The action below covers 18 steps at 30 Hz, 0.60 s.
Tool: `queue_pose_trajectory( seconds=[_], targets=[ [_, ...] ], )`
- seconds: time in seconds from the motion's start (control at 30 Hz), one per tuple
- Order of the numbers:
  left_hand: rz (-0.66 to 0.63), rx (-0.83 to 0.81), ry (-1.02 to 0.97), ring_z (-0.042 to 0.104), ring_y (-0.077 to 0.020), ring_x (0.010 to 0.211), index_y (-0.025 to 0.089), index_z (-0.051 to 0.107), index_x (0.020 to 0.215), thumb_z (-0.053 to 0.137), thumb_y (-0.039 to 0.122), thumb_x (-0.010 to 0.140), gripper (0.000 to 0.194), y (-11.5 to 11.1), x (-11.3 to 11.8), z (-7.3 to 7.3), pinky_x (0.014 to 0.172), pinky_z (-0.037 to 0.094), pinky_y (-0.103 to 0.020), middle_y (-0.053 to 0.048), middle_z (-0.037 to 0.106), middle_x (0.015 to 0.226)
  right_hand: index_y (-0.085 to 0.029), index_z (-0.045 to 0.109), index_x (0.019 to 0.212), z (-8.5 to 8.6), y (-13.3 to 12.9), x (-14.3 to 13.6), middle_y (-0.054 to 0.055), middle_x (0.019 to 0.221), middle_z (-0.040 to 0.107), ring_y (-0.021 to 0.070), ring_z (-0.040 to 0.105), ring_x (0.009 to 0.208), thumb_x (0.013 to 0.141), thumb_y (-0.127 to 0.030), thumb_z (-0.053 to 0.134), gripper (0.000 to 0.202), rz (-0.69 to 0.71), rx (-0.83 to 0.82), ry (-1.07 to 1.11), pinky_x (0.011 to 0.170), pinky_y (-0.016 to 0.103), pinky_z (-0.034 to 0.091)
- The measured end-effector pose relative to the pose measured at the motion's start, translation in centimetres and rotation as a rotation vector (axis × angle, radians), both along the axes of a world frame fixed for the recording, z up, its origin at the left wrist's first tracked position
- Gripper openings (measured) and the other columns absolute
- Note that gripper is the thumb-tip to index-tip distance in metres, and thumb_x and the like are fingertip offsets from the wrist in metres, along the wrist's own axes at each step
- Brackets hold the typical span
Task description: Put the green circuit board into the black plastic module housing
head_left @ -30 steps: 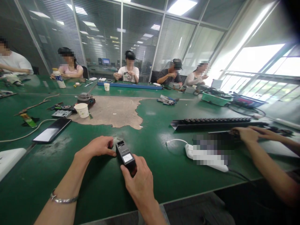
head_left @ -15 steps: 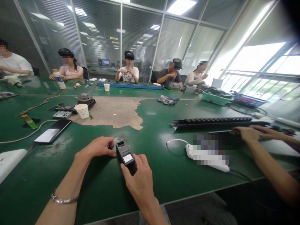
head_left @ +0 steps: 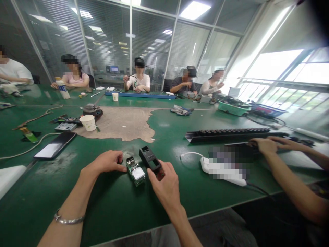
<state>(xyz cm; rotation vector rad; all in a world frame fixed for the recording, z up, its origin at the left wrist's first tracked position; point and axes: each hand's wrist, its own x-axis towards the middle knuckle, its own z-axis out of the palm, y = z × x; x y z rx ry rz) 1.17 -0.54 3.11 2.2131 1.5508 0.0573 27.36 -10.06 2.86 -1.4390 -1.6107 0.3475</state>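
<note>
A black plastic housing (head_left: 149,158) with a rectangular window opening is gripped at its near end by my right hand (head_left: 166,183). Just left of it lies a green circuit board (head_left: 136,173) with a white display, its inner parts exposed. My left hand (head_left: 110,162), curled with thumb and fingertips bent toward each other, is at the board's upper left edge; whether it pinches the board is hard to make out. Housing and board are apart, with a narrow strip of green table between them.
A power strip (head_left: 226,173) and a black channel (head_left: 231,134) lie to the right, near another person's hands (head_left: 267,145). A phone (head_left: 55,145), paper cup (head_left: 88,122) and brown sheet (head_left: 123,120) lie left and ahead. Several people sit across the green table (head_left: 102,209).
The black housing has come off the circuit board and moved right and slightly up with my right hand. The board is now uncovered beside my left hand, which has barely moved.
</note>
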Motion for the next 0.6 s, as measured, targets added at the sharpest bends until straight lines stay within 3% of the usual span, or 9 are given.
queue_pose_trajectory(
  seconds=[0.4,0.6],
  targets=[
    [-0.004,0.010,0.016,0.057,-0.0174,0.069,0.023,0.057,0.082,0.069,0.063,0.067,0.045,0.1,0.2,-0.1,0.057,0.031,-0.026,0.001,0.065,0.078,-0.017,0.065,0.105,-1.5,0.8,0.4,0.006,0.092,0.059,0.0206,0.058,0.085,0.083,-0.024,0.064,0.023,-0.004,-0.057,-0.089,0.077,0.033,0.048],
    [0.006,-0.002,0.014,0.058,-0.0179,0.070,0.023,0.058,0.083,0.067,0.066,0.066,0.048,0.1,0.2,-0.1,0.059,0.033,-0.026,0.000,0.066,0.079,-0.014,0.059,0.121,-2.1,0.7,0.5,0.009,0.102,0.060,0.0215,0.058,0.085,0.079,-0.027,0.069,0.045,-0.054,-0.059,-0.085,0.077,0.034,0.050]
  ],
)
